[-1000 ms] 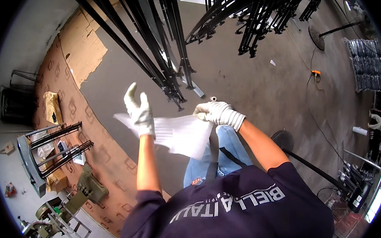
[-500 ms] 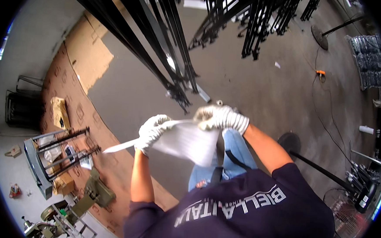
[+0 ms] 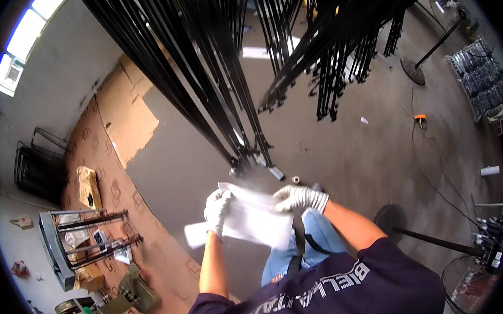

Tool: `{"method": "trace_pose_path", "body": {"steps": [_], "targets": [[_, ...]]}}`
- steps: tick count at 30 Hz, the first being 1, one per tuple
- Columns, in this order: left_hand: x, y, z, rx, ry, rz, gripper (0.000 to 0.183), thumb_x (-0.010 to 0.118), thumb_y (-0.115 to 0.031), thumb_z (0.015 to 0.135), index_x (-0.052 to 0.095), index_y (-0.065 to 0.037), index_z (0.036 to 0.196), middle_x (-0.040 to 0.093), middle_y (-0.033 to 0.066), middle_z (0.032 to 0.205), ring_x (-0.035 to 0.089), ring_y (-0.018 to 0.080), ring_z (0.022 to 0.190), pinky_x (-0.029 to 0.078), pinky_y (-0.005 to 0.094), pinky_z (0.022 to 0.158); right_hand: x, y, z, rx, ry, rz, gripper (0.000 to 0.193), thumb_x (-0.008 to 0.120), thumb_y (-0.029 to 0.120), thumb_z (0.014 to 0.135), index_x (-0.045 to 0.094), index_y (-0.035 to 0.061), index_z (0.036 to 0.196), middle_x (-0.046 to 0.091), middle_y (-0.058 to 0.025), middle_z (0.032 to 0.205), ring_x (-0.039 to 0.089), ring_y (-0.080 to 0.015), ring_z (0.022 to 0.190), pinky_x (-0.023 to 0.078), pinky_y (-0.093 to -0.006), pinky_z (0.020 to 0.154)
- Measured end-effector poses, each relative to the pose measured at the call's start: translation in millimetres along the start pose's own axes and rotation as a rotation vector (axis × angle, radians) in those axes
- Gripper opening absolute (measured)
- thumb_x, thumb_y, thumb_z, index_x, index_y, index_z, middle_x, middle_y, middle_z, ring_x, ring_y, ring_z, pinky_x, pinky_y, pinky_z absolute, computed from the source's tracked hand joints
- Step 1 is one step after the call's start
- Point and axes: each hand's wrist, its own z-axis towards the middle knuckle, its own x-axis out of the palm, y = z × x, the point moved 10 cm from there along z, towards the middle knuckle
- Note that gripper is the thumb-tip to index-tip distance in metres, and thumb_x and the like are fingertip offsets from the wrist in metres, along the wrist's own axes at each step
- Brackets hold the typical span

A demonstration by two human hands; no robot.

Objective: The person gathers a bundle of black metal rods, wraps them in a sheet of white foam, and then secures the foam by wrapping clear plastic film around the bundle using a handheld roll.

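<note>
A thin white sheet (image 3: pixel 256 218), paper or foam (I cannot tell which), stretches in front of my lap, slightly blurred. My left hand (image 3: pixel 218 208), in a white knitted glove, is closed on its left part, and a flap hangs out past the wrist. My right hand (image 3: pixel 302 199), in a striped white glove, has its fingers bent and pressed together at the sheet's upper right edge. Just ahead of both hands, the lower ends of a bundle of long black metal rods (image 3: pixel 209 102) come down close to the sheet.
More black rods (image 3: pixel 328 87) hang farther back. A round black stand base (image 3: pixel 390 220) is at my right, with a cable and an orange connector (image 3: pixel 420 118) beyond. At left, a metal rack (image 3: pixel 56 243) and a green machine (image 3: pixel 137 291) stand by patterned floor covering (image 3: pixel 139 207).
The sheet has spread flatter and swung upward at its left side, with my left hand now upright on it. My view has shifted, so the rods appear lower and nearer my hands.
</note>
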Motion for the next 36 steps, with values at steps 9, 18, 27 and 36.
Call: {"method": "trace_pose_path", "body": {"steps": [9,18,27,36], "targets": [[15.2,47.5,13.6,0.084,0.030,-0.231,0.009,0.056,0.000,0.075,0.054,-0.006,0.082,0.054,-0.0035,0.073,0.047,0.0057,0.066,0.040,0.0203,0.063,-73.4,-24.8,43.4,-0.019,-0.195,0.030,0.017,0.073,0.012,0.068,0.064,0.0055,0.081,0.062,-0.0041,0.098,0.054,-0.0119,0.092,0.042,-0.0292,0.084],[0.9,51.3,58.4,0.182,-0.182,-0.221,0.032,0.069,-0.019,0.073,0.057,-0.004,0.099,0.058,0.0009,0.085,0.052,0.0092,0.078,0.043,0.0231,0.071,-81.2,-46.1,120.3,0.091,-0.193,-0.335,0.030,0.068,0.009,0.072,0.058,0.0019,0.100,0.062,-0.0008,0.089,0.055,-0.0080,0.081,0.045,-0.0233,0.073],[48.4,-5.0,113.6,0.370,0.405,-0.845,0.030,0.075,-0.011,0.063,0.052,-0.008,0.083,0.053,-0.0026,0.081,0.049,0.0065,0.079,0.040,0.0220,0.077,-26.9,-0.5,108.4,0.136,-0.256,-0.651,0.028,0.058,0.014,0.080,0.057,0.0039,0.106,0.064,-0.0069,0.089,0.058,-0.0152,0.083,0.045,-0.0256,0.076],[79.7,-23.2,105.7,0.417,0.654,-0.765,0.031,0.075,-0.018,0.063,0.048,-0.010,0.076,0.052,-0.0035,0.081,0.048,0.0046,0.077,0.038,0.0195,0.073,57.0,55.9,96.8,-0.574,-0.327,-1.136,0.025,0.051,0.001,0.066,0.057,0.0074,0.090,0.055,-0.0111,0.092,0.053,-0.0298,0.090,0.045,-0.0364,0.076]]}}
